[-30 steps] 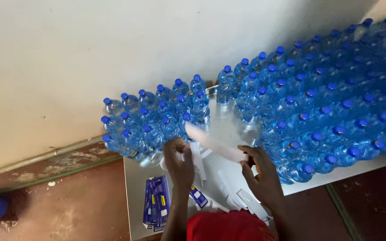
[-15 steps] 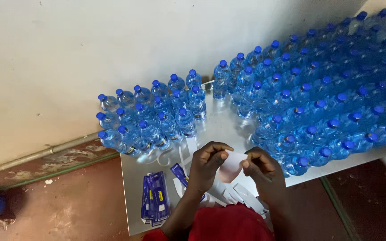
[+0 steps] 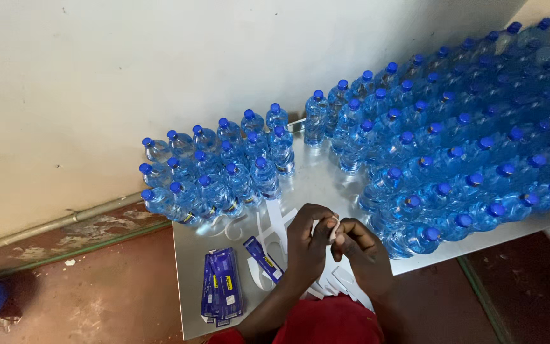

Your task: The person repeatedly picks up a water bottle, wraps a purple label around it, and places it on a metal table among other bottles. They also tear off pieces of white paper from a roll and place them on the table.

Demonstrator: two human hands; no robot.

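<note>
Now the white paper strip, which stretched long and slanted between the hands a second ago, shows only as a short upright sliver, its long axis pointing roughly away from the person. It sits above the metal table, just in front of the blue-capped bottles. The left hand and right hand have drawn together, fingertips pinching the strip. Blue label stacks lie left.
</note>
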